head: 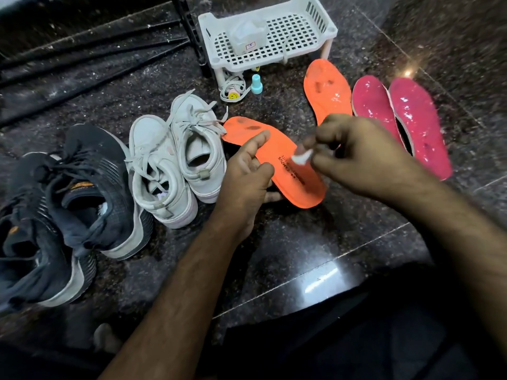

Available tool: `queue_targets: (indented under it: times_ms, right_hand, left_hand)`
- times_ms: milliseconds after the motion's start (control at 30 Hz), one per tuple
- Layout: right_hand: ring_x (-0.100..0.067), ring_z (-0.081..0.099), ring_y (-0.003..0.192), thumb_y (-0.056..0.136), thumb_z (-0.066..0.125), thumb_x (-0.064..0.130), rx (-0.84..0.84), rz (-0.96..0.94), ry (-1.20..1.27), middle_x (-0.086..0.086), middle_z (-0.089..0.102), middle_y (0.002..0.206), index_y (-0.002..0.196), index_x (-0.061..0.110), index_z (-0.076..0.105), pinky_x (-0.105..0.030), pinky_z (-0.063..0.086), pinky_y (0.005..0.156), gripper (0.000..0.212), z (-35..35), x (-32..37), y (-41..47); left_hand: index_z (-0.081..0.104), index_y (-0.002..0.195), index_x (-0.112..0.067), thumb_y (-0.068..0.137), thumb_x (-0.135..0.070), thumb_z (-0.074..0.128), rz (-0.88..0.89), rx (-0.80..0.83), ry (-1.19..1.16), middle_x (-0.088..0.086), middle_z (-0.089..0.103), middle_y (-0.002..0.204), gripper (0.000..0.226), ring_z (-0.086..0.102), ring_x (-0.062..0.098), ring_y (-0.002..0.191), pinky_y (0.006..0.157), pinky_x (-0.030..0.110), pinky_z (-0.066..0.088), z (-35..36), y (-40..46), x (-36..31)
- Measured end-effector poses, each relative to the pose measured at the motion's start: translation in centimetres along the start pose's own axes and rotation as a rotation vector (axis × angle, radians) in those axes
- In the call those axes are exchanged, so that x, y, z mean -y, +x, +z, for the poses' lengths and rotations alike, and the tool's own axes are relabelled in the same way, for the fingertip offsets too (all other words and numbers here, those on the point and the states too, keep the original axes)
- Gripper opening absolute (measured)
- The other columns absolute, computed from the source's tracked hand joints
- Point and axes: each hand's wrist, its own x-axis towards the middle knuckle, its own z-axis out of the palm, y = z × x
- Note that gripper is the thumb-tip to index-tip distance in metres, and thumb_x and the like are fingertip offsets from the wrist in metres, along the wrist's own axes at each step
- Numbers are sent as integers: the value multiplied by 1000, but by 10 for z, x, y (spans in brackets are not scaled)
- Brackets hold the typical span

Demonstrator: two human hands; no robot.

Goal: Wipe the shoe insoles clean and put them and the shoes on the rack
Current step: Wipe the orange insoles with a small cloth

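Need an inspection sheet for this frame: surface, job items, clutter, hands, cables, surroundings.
Surface: dark speckled stone floor, dusty near the top left.
Job's things: near orange insole lifted by the left hand; second orange insole and two pink insoles flat on the floor; white shoes and dark shoes side by side.
Clutter: white plastic basket holding a tissue pack; small blue-capped bottle; smiley-face trinket.
Hands: left hand holds the insole edge; right hand pinches a small white wipe.
Cables: nothing seen.
Surroundings: black metal rack bars at the top left.
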Motion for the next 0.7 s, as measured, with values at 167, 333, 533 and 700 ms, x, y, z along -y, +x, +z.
queue_targets:
  times_ms: [167,333,533,700]
  right_hand:
    - [-23,63,92,89,62,13,32,39,-189,-2,62,98,114,23,73,-21,36,78,30,28,4,17]
    - [-5,58,69,83,70,20,222,-39,-53,9,58,75,96,27,80,-16,41,68,18,19,10,4]
    - [-20,62,87,89,65,12,-84,53,-127,-2,62,95,112,22,75,-18,36,75,27,26,-5,19]
    - [-19,66,82,78,59,28,254,-110,-158,1,65,87,101,28,79,-25,47,75,31,25,6,12]
  left_hand:
    - [46,147,-18,93,12,39,-17,5,-3,-4,37,63,62,46,0,47,54,26,56,2,-1,3]
    - [46,146,-20,92,10,39,-16,-3,28,-6,41,60,63,48,6,54,59,32,58,-2,0,1]
    - [50,144,-28,90,8,40,14,71,62,8,42,75,65,44,13,62,72,51,57,2,1,10]
    - [51,142,-25,90,10,42,-5,-60,-2,-4,32,68,63,43,7,59,58,33,54,-2,2,7]
